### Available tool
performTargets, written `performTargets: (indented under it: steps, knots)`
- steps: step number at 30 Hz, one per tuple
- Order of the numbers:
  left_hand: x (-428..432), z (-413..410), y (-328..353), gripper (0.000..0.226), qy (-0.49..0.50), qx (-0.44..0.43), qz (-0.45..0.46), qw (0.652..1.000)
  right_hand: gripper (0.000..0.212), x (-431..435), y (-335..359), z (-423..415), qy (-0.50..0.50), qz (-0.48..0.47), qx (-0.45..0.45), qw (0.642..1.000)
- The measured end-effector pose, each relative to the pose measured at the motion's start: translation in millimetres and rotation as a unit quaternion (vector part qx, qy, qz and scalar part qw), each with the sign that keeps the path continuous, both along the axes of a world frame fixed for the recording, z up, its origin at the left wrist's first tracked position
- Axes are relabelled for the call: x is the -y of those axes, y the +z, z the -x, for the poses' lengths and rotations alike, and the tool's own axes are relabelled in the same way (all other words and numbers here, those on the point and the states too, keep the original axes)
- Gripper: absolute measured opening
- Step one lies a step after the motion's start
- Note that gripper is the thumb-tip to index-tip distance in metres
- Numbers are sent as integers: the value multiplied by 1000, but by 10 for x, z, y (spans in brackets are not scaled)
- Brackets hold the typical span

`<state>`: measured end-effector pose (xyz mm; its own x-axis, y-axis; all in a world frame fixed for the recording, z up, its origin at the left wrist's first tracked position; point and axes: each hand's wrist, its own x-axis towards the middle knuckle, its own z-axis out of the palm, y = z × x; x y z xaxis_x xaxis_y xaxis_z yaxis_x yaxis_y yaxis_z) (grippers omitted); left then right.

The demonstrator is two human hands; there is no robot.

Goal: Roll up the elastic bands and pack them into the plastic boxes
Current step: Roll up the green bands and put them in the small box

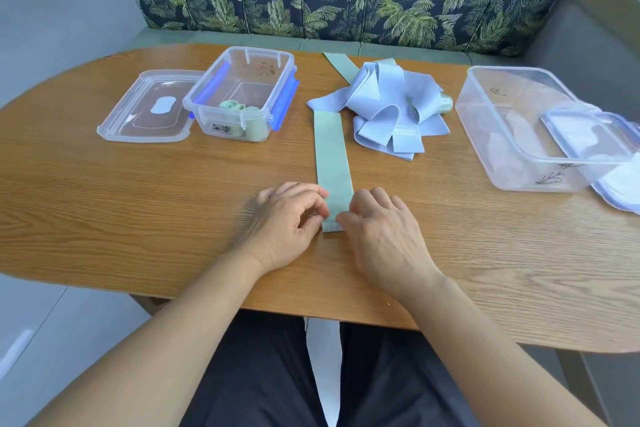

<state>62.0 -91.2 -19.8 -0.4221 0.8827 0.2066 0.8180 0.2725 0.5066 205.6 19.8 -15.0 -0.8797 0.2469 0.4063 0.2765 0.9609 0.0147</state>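
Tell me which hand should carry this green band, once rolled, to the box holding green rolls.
Left, probably. The small box sits nearer the left hand, left of the green band; the right hand would have to cross over it.

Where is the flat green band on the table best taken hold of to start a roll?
Take the green band by its near end, from the person's side, pinching both corners. It lies flat and straight, its far part under the blue bands, so this end is free to curl. The left hand and right hand pinch there.
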Motion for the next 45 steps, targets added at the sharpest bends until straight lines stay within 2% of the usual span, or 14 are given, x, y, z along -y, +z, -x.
performTargets:
  steps: [9, 13, 18, 22, 24, 27, 35, 45]
  knots:
    - [-12, 8, -33, 21, -4, -39, -3, 999, 12, -42, 22, 41, 8, -1, -38, 999]
    - [-8, 2, -59, 23, 1, -64, -6, 998, 20, -36, -12, 66, 1, -4, -37, 999]
    - [-17, -10, -63, 21, 28, -79, -31, 996, 14, -42, -74, 36, -4, 27, -38, 999]
    - [-50, 42, -56, 16, 85, -7, -67, 994, 11, -29, -122, -6, -3, 52, -65, 997]
    - [-110, 69, -55, 27, 127, 25, -44, 991, 10, -35, -133, -9, 0, 59, -79, 995]
    - [-182, 72, -51, 34, 169, 3, 11, 986, 11, -47, -130, -4, 7, 74, -87, 993]
    - [-160, 49, -5, 18, 156, 18, 14, 987, 7, -26, -114, -6, 0, 77, -92, 993]
    - [-169, 48, 41, 15, 155, 25, 39, 987, 9, -45, -105, 30, -11, 80, -65, 995]
